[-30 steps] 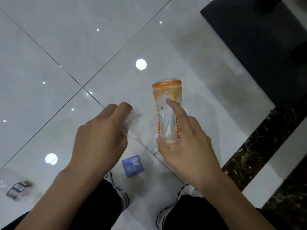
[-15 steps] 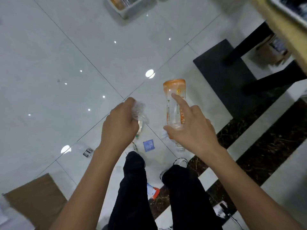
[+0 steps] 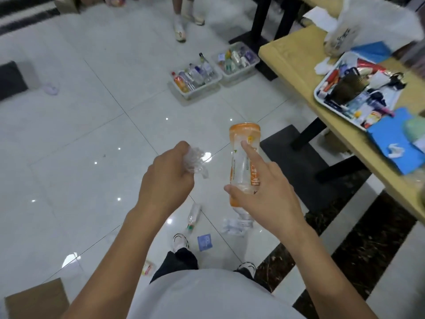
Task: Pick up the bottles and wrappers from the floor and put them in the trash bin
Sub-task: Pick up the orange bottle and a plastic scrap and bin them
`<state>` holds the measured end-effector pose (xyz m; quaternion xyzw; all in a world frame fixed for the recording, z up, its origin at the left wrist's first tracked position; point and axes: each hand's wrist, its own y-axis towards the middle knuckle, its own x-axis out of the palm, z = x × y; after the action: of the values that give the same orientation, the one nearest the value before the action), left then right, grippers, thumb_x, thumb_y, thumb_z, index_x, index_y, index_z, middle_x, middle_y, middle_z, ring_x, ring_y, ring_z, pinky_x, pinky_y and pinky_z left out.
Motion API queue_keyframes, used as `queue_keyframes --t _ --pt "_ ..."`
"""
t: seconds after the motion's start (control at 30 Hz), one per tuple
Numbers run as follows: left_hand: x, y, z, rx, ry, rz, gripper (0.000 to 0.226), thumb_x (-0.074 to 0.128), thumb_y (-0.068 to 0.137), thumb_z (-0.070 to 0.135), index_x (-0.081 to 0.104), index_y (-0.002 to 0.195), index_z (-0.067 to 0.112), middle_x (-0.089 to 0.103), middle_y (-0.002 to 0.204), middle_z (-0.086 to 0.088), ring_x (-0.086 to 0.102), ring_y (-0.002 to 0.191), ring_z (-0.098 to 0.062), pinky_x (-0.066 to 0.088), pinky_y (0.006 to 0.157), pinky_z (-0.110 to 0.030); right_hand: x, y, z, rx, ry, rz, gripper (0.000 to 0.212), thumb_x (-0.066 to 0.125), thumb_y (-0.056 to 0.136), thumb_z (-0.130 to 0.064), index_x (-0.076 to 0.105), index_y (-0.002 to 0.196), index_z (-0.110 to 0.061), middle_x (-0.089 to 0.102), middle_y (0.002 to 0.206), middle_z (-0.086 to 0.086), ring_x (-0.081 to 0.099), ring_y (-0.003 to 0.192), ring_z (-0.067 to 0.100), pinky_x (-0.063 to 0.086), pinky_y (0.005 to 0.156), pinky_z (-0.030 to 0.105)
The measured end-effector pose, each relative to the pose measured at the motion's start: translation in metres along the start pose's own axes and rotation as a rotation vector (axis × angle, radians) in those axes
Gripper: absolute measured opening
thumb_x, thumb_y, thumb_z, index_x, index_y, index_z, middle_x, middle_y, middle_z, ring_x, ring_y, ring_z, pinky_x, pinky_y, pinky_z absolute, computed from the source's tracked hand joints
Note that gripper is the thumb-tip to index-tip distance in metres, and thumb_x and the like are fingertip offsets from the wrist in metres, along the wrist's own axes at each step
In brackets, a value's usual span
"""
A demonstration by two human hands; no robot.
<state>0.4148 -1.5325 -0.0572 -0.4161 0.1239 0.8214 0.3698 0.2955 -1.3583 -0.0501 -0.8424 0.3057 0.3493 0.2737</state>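
Risen upright; left grip [image 3: 166, 180] clamps clear wrapper [image 3: 196, 164], right grip [image 3: 264, 195] clamps orange-label bottle [image 3: 240, 170], writing unreadable.

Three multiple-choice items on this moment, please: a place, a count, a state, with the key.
1. Where is the blue packet? A on the floor beside the person's shoe; B on a chair; C inside a drawer.
2. How many white bins of bottles stand on the floor? A one; B two; C five.
3. What is the left hand doing? A hanging open; B gripping a crumpled clear wrapper; C pressing a wall.
Key: 1 A, it lies by the shoe. 2 B, a pair side by side. 3 B, the hand curls round it.
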Motion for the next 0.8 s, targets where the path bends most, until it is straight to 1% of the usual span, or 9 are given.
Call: queue_keyframes --t 0.1,0.17,0.23,0.3,0.4,0.57,0.67,0.73,0.8 --pt "-0.016 0.004 -0.012 -0.039 -0.117 0.026 0.022 0.050 0.085 0.013 0.053 0.096 0.031 0.063 0.079 0.007 0.060 0.070 -0.024 0.054 0.063 -0.043 0.009 0.008 -0.022 -0.004 -0.017 -0.018 0.090 0.068 0.083 -0.062 0.004 0.146 -0.068 0.044 0.115 -0.007 0.054 0.093 0.010 0.049 0.085 0.033" --pt "-0.028 0.010 -0.024 -0.046 -0.170 0.047 0.022 0.051 0.085 0.014 0.054 0.097 0.031 0.067 0.086 0.010 0.063 0.072 -0.023 0.056 0.065 -0.044 0.014 0.018 -0.040 -0.018 -0.041 -0.031 0.090 0.068 0.083 -0.061 0.003 0.145 -0.069 0.043 0.114 -0.007 0.054 0.093 0.010 0.047 0.083 0.033" --pt "-0.040 0.016 -0.037 -0.057 -0.221 0.066 0.019 0.052 0.087 0.014 0.054 0.097 0.031 0.068 0.091 0.014 0.065 0.075 -0.023 0.058 0.066 -0.043 0.018 0.028 -0.058 -0.035 -0.063 -0.039 0.091 0.069 0.083 -0.060 0.002 0.144 -0.070 0.043 0.115 -0.008 0.055 0.094 0.010 0.048 0.085 0.035" --pt "-0.050 0.018 -0.048 -0.060 -0.229 0.087 0.018 0.053 0.086 0.014 0.053 0.095 0.030 0.066 0.084 0.012 0.064 0.072 -0.025 0.056 0.063 -0.041 0.023 0.036 -0.075 -0.070 -0.083 -0.044 0.091 0.069 0.083 -0.060 0.002 0.144 -0.070 0.042 0.114 -0.008 0.054 0.094 0.009 0.048 0.084 0.034" --pt "-0.059 0.007 -0.057 -0.092 -0.202 0.103 0.020 0.052 0.085 0.011 0.050 0.092 0.030 0.057 0.072 0.010 0.056 0.065 -0.025 0.049 0.057 -0.037 0.030 0.046 -0.099 -0.156 -0.110 -0.072 0.091 0.069 0.084 -0.060 0.002 0.145 -0.069 0.043 0.112 -0.007 0.053 0.092 0.008 0.044 0.080 0.031" --pt "-0.067 -0.031 -0.076 -0.330 -0.251 0.232 0.025 0.048 0.082 0.007 0.050 0.093 0.029 0.062 0.080 0.007 0.062 0.070 -0.030 0.056 0.065 -0.051 0.044 0.062 -0.128 -0.350 -0.150 -0.185 0.091 0.069 0.081 -0.060 0.005 0.144 -0.070 0.044 0.107 -0.007 0.055 0.087 0.008 0.051 0.080 0.034" --pt "-0.067 -0.068 -0.083 -0.508 -0.247 0.398 0.031 0.045 0.081 0.005 0.051 0.097 0.031 0.060 0.080 0.004 0.064 0.070 -0.030 0.057 0.064 -0.050 0.056 0.067 -0.138 -0.506 -0.203 -0.329 0.090 0.070 0.081 -0.061 0.007 0.145 -0.069 0.044 0.105 -0.008 0.053 0.086 0.008 0.046 0.079 0.032" --pt "-0.060 -0.095 -0.079 -0.606 -0.256 0.499 0.032 0.045 0.079 0.002 0.051 0.097 0.028 0.058 0.075 0.004 0.060 0.066 -0.027 0.054 0.057 -0.043 0.064 0.064 -0.138 -0.600 -0.228 -0.420 0.090 0.069 0.081 -0.063 0.007 0.145 -0.068 0.044 0.103 -0.009 0.052 0.086 0.009 0.043 0.078 0.032" --pt "-0.049 -0.119 -0.070 -0.698 -0.249 0.569 0.029 0.049 0.080 0.002 0.052 0.094 0.027 0.059 0.074 0.004 0.057 0.063 -0.023 0.052 0.055 -0.039 0.070 0.057 -0.134 -0.681 -0.246 -0.504 0.090 0.069 0.081 -0.064 0.006 0.145 -0.068 0.043 0.103 -0.009 0.052 0.087 0.009 0.042 0.077 0.032"
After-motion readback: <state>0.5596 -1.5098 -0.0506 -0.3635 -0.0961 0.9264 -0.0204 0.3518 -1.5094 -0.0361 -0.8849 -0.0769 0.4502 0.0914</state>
